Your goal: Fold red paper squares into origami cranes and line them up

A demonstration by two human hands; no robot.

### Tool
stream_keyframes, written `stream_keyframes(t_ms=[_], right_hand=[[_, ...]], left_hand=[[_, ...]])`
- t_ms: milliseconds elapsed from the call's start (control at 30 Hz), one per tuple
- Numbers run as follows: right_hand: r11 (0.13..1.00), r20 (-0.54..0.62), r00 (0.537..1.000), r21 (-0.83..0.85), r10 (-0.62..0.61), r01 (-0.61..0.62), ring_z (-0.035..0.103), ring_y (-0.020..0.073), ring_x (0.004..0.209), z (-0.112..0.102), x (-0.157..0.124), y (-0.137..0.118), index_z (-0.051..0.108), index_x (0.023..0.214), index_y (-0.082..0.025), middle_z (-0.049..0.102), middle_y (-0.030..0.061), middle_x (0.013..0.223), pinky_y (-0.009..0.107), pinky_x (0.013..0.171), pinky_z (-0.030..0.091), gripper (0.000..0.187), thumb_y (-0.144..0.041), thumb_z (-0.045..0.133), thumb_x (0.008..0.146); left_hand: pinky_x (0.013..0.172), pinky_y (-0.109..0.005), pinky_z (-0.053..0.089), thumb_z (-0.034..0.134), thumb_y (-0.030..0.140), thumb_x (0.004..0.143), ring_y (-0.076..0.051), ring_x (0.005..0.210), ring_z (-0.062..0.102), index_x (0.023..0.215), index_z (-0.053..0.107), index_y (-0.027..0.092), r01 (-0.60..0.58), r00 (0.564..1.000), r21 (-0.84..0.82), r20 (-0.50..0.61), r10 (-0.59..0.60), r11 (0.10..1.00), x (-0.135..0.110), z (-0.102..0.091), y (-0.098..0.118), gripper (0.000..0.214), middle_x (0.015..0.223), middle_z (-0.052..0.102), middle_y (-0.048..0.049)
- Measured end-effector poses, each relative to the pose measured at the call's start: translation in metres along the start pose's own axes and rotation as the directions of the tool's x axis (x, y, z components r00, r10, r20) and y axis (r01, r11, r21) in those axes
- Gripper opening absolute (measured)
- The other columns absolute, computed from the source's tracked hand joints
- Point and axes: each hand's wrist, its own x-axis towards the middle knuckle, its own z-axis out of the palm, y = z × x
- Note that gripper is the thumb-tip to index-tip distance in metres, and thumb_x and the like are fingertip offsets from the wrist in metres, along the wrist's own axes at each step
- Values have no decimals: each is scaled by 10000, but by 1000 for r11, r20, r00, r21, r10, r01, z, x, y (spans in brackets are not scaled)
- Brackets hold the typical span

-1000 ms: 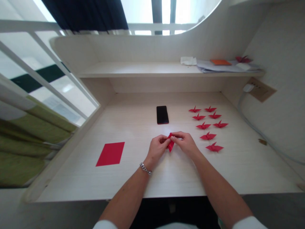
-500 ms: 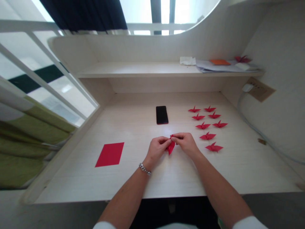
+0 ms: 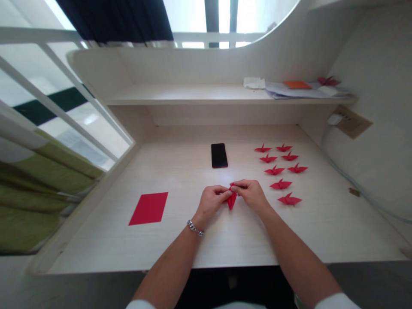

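Between my two hands is a piece of folded red paper [image 3: 231, 201], its pointed end hanging down toward me. My left hand [image 3: 213, 198] pinches its left side between thumb and fingers. At the top, my right hand [image 3: 250, 192] grips the paper's narrow tip; the fingers hide part of the fold. Several finished red paper cranes [image 3: 281, 184] stand in two columns to the right of my right hand. A flat red square of paper [image 3: 148, 208] lies on the desk to the left.
A black phone [image 3: 219, 155] lies beyond my hands on the pale desk [image 3: 180, 150]. Papers [image 3: 280, 91] and an orange sheet [image 3: 297, 85] rest on the raised shelf [image 3: 180, 92]. A grey cable [image 3: 341, 171] runs down the right side from a wall socket [image 3: 352, 122].
Both hands stay at nearly the same place, still pinching the folded paper. Its lower point has turned slightly to the right. The cranes, square and phone have not moved.
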Motion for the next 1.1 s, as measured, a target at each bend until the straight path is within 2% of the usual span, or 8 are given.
stream_keyframes(t_ms=[167,533,733,1100], right_hand=[[995,8,998,-80,-58,59,648,199,705,-1,-1,-2,757,833,-161,733,63,770,311,664,498,251,-361,710,688],[998,28,999,58,29,-31,656,196,666,0,0,-2,760,866,-138,743,81,783,312,628,516,320,-372,749,648],[1000,22,1000,24,14,-14,650,188,640,-1,-1,-3,765,845,-145,742,82,756,309,611,521,301,-365,754,641],[998,49,998,-32,-44,45,658,186,687,0,-2,-1,764,893,-184,733,66,798,302,651,526,261,-349,723,695]], left_hand=[[580,-260,518,735,390,699,-180,637,658,835,753,129,-33,999,51,-36,35,998,0,1,1,295,791,739,-101],[655,-281,523,690,374,750,-202,706,673,842,755,136,-130,991,136,-10,133,982,-2,-1,4,264,821,741,-102],[681,-285,521,697,333,740,-201,721,669,802,756,148,-157,986,206,-23,165,966,-2,-2,3,204,825,739,-95],[669,-278,517,697,312,730,-194,716,664,772,754,173,-174,980,225,-55,191,959,-2,-2,3,156,814,733,-85]])
